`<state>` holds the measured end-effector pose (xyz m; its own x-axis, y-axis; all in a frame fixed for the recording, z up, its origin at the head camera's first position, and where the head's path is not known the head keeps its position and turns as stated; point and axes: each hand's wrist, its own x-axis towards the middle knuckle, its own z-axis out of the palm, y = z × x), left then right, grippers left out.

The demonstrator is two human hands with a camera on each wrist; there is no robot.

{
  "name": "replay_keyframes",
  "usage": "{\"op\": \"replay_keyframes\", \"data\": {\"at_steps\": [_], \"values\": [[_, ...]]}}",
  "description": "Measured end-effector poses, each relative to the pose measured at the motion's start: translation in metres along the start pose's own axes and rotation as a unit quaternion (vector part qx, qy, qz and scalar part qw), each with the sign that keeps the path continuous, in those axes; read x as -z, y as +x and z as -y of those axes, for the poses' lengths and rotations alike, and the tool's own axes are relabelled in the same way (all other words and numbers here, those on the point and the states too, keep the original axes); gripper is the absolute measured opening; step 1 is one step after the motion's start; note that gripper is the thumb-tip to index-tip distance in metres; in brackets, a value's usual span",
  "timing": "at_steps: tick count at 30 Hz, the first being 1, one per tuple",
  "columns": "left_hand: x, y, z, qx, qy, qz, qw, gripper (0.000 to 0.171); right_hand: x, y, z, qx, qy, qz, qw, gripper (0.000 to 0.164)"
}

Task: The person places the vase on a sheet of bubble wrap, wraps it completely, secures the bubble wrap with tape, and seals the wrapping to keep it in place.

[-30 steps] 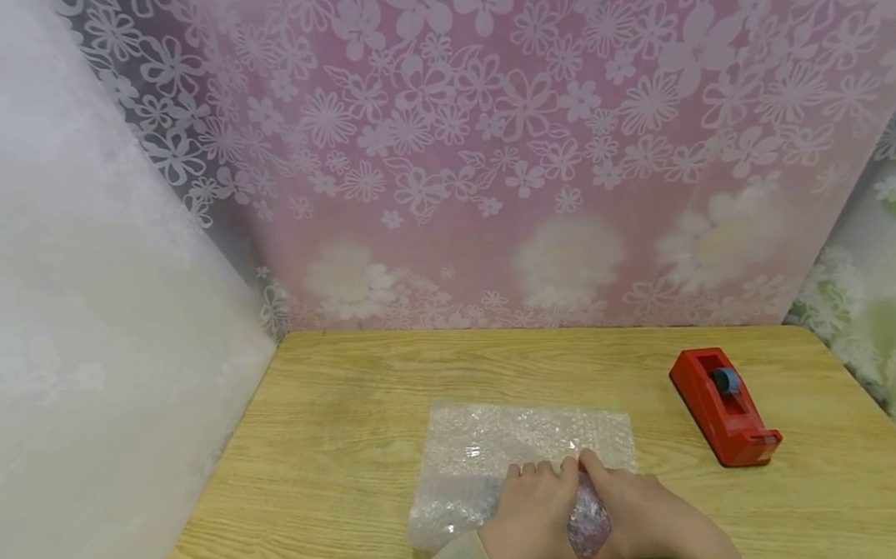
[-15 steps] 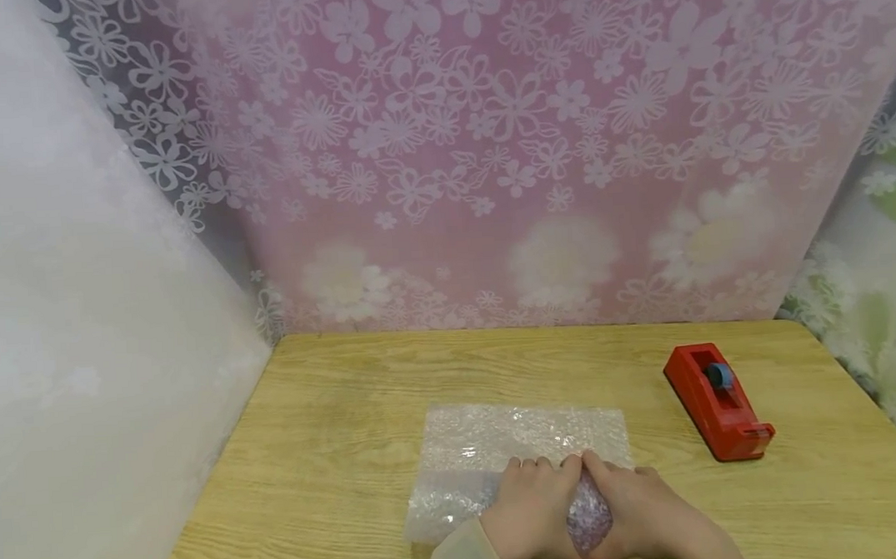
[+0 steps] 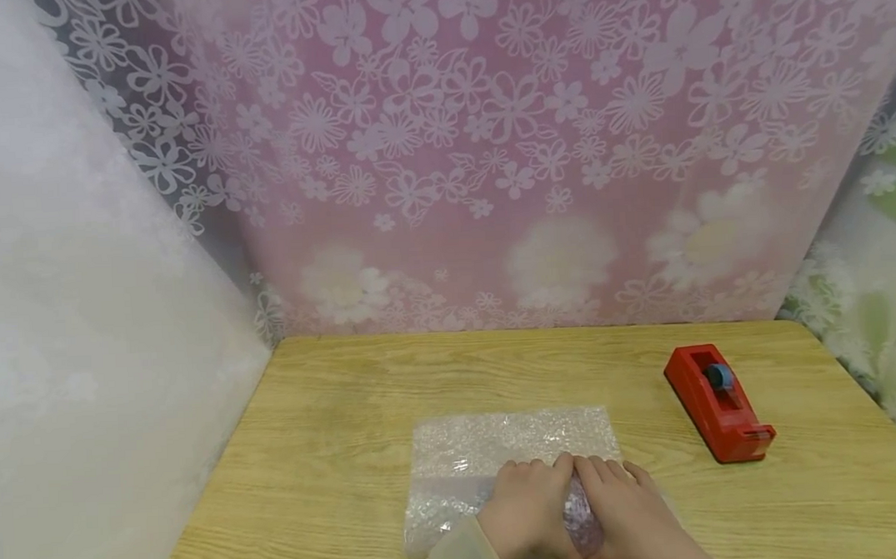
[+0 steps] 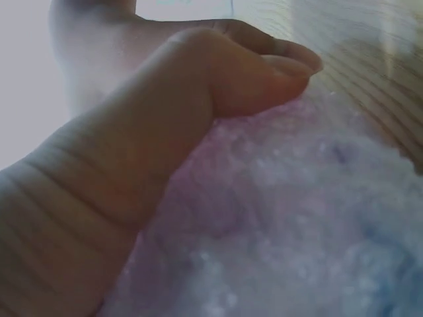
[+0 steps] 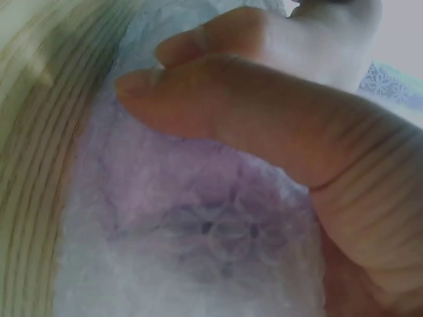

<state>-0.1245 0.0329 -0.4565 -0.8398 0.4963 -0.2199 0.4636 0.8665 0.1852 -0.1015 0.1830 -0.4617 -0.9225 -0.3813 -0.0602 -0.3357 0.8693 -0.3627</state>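
A sheet of bubble wrap [image 3: 456, 454] lies on the table, rolled at its near side around a pinkish-purple object [image 3: 581, 520]. Through the cloudy layers in the right wrist view, the bundle [image 5: 218, 224] shows a purple tint with dark spots; its exact kind is hidden by the wrap. My left hand [image 3: 529, 509] grips the bundle from the left, thumb along the near side. From the right, my right hand [image 3: 627, 513] holds the same bundle, its fingers over the top. The two hands meet at their index fingers, with the purple part showing between them.
A red tape dispenser [image 3: 720, 405] with a blue-cored roll stands on the right side of the wood-grain table [image 3: 335, 443]. Flowered pink cloth [image 3: 442, 146] hangs behind the table, and pale cloth [image 3: 120, 327] hangs along the left.
My right hand has shifted slightly left and its fingers now lie further over the bundle. The flat part of the bubble wrap has slid a little left. The tape dispenser stays put.
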Motion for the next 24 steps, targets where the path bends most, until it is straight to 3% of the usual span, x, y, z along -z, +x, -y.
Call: {"op": "replay_keyframes", "data": {"at_steps": [7, 17, 24], "values": [[-0.0024, 0.0007, 0.0036, -0.014, -0.028, 0.007, 0.9995, 0.099, 0.0007, 0.0024, -0.0067, 0.059, -0.004, -0.012, 0.998, 0.104], [0.0016, 0.0004, 0.0062, -0.056, -0.008, 0.005, 0.9984, 0.093, 0.0026, 0.001, -0.0066, 0.024, 0.018, 0.036, 0.999, 0.113], [-0.0002, 0.0004, 0.0045, -0.044, -0.014, -0.012, 0.9988, 0.101, 0.0051, 0.0005, -0.0093, 0.048, 0.025, 0.016, 0.998, 0.108]]}}
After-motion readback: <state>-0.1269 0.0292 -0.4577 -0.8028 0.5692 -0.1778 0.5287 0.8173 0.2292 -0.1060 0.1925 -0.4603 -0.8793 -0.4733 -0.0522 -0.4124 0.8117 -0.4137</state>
